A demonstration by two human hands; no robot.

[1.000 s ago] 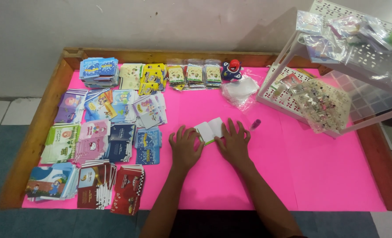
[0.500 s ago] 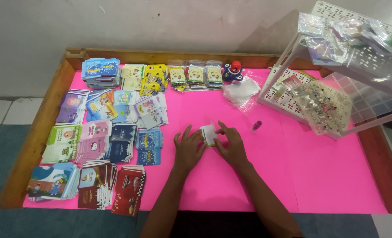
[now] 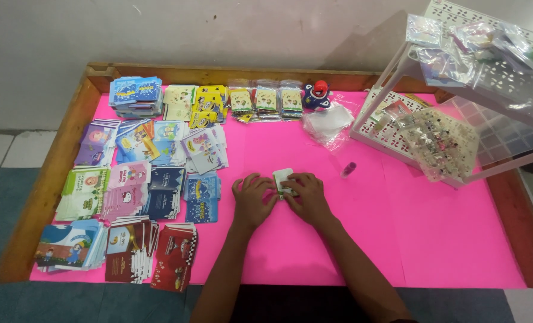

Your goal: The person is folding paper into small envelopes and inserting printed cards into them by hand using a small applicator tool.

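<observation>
A small folded white card (image 3: pixel 282 176) lies on the pink table cover (image 3: pixel 434 239) near the middle. My left hand (image 3: pixel 253 199) presses its left edge with the fingertips. My right hand (image 3: pixel 307 196) rests on its right side, fingers curled over the fold. Both hands meet on the card, which is mostly hidden under the fingers.
Several stacks of colourful printed cards (image 3: pixel 134 179) fill the left half. A small purple tube (image 3: pixel 348 169) lies right of my hands. Clear plastic bags (image 3: pixel 327 121), a blue and red toy (image 3: pixel 318 96) and a white plastic rack (image 3: pixel 458 90) with packets stand at the back right. A wooden rim (image 3: pixel 63 161) frames the table.
The white card was spread open flat a second ago; it is now folded smaller. Both hands have drawn closer together over it.
</observation>
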